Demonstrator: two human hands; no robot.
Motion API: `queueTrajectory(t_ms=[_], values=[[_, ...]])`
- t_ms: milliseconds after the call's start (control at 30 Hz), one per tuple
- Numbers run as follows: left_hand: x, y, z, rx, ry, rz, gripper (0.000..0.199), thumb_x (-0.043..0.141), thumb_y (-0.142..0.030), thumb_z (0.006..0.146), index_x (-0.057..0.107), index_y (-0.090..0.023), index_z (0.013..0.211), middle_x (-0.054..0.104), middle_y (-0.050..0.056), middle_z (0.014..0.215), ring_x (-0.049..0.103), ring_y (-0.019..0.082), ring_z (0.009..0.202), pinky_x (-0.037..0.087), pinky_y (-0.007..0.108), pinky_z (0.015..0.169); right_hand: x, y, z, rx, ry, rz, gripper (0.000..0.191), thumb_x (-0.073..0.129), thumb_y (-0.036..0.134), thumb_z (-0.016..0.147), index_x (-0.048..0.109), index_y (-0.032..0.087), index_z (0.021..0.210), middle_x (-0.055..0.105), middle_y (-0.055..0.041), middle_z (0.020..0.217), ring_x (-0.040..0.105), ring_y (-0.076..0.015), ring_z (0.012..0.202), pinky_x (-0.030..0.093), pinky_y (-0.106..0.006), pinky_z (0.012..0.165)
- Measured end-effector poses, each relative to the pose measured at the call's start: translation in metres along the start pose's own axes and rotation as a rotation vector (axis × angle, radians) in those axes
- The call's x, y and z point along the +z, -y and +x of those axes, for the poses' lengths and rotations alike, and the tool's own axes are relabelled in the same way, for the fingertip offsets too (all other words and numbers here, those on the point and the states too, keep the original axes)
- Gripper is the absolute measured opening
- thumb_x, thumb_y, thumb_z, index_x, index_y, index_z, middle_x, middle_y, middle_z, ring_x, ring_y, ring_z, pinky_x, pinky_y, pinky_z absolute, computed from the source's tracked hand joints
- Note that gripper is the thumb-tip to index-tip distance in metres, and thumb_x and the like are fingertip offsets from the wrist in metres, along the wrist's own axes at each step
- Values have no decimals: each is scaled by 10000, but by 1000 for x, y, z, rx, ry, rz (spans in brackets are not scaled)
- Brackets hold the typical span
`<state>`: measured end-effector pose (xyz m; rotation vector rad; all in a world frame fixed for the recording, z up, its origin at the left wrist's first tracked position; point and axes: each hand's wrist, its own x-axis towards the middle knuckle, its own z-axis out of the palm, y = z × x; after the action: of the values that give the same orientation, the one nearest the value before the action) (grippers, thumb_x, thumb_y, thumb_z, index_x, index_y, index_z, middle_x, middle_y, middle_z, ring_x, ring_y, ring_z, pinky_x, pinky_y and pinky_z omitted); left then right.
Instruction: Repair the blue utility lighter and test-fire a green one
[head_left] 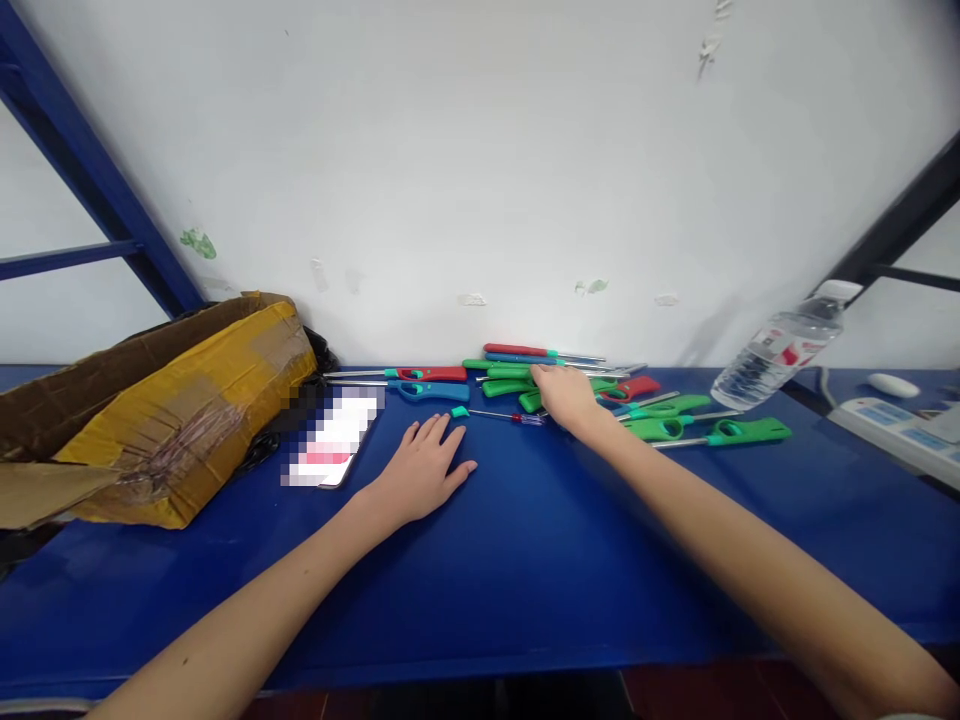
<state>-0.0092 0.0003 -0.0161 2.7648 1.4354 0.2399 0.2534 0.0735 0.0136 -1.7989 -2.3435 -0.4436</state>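
Note:
My left hand lies flat on the blue table, fingers spread, holding nothing. Just beyond its fingertips are a small turquoise piece and a thin metal rod that runs to a screwdriver with a clear red-and-purple handle. At the pile of long-nosed lighters, my right hand has its fingers closed on the end of a green lighter; the fingertips are partly hidden. More green lighters lie to the right of that hand. To the left, a red lighter and a blue lighter lie side by side.
A cardboard box wrapped in yellow tape stands at the left, with a lit phone beside it. On the right are a water bottle, a white power strip and a white mouse-shaped object. A white wall rises behind.

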Motion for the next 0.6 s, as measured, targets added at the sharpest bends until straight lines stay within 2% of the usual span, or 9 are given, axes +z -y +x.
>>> queueTrajectory(t_ms=[100,167,233,300,367,400,467,533,600], values=[[-1,0,0,-2,-47,-50,574,403,-501,979,488,-125,1404,403,213,1503,357,373,1403,309,556,1128,-5,-3,-8,-53,-57,3,405,406,36,893,608,110,1236,695,-182,1186,649,-303,1075,461,-387,869],[-4,-2,2,-40,-148,-146,511,452,-471,959,555,-141,1335,472,184,1457,420,356,1359,347,530,1111,-10,-3,-18,-90,-101,12,450,379,72,927,547,117,1342,636,-161,1312,608,-290,1168,443,-397,938],[-12,-5,6,-116,-281,-353,433,445,-453,958,635,-157,1211,589,146,1335,518,317,1263,402,484,1073,-14,-1,-33,-143,-161,28,469,361,94,948,522,143,1386,599,-127,1373,564,-263,1246,426,-390,992],[-22,-8,9,-213,-335,-717,467,376,-498,973,686,-159,1055,696,123,1130,621,275,1110,471,426,998,-18,5,-49,-294,-370,87,449,368,102,958,560,162,1359,625,-110,1342,573,-250,1244,457,-384,963],[-33,-11,11,-342,-220,-1167,605,351,-622,941,689,-122,976,726,144,985,682,275,946,532,416,877,-20,14,-63,-479,-556,142,443,409,89,957,563,206,1356,662,-80,1295,599,-217,1217,489,-362,920],[-38,-12,10,-346,-89,-1349,633,383,-664,914,685,-113,988,727,151,970,691,276,912,541,411,843,-20,18,-67,-569,-646,162,449,434,73,948,558,210,1357,683,-73,1264,608,-204,1206,501,-351,899],[-45,-16,7,-264,230,-1555,611,511,-674,862,679,-104,1004,730,163,957,702,275,870,549,401,803,-19,27,-73,-681,-724,188,448,462,50,938,545,180,1358,694,-80,1243,601,-197,1218,509,-348,902],[-46,-20,2,-213,314,-1577,477,675,-558,819,675,-117,1000,734,146,945,704,236,811,553,351,752,-16,33,-74,-711,-731,236,434,491,58,932,556,185,1341,693,-88,1245,587,-201,1237,515,-354,933],[-44,-26,0,-235,255,-1558,422,717,-499,808,673,-122,992,734,130,920,700,208,769,553,319,707,-12,37,-74,-632,-705,326,411,523,87,919,591,221,1301,648,-104,1312,538,-233,1293,501,-406,995]])
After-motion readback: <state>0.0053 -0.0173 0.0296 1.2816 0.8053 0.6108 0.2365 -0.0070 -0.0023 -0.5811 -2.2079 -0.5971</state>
